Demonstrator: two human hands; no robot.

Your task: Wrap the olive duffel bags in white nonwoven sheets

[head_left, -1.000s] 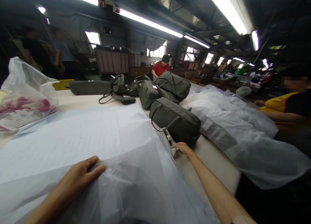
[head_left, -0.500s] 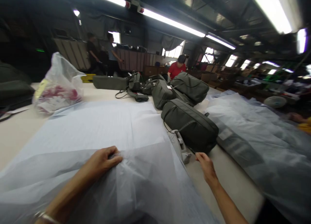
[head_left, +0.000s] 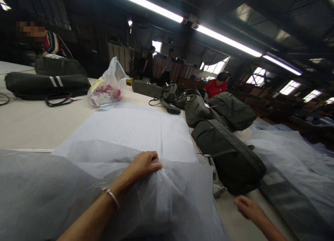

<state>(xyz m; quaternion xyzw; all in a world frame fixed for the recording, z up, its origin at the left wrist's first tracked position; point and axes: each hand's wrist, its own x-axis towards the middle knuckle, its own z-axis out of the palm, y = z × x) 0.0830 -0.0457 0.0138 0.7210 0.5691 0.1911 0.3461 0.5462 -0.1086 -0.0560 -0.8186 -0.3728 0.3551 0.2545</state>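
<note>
My left hand (head_left: 146, 163), a bangle on its wrist, pinches the edge of a translucent plastic bag (head_left: 180, 194) spread over a stack of white sheets (head_left: 125, 124). The plastic gathers into creases at the fingertips. Off to the right, my right hand (head_left: 247, 208) is closed, its fingers curled together. Whatever it may hold is too blurred to make out. Just above it lies a dark green bag (head_left: 229, 157) with a carry strap. Partly hidden between that bag and the plastic is a light grey device (head_left: 217, 190).
More dark green bags (head_left: 231, 110) crowd the table's far side. A clear plastic bag of red and white items (head_left: 106, 93) stands far left, near a rolled dark bag (head_left: 49, 85). Translucent plastic (head_left: 294, 161) covers the right side. A person in red (head_left: 215, 87) is behind the bags.
The view has swung left, bringing the rolled dark bag and another person into sight. My right hand has moved down, farther from the dark green bag; my left hand keeps its pinch on the plastic.
</note>
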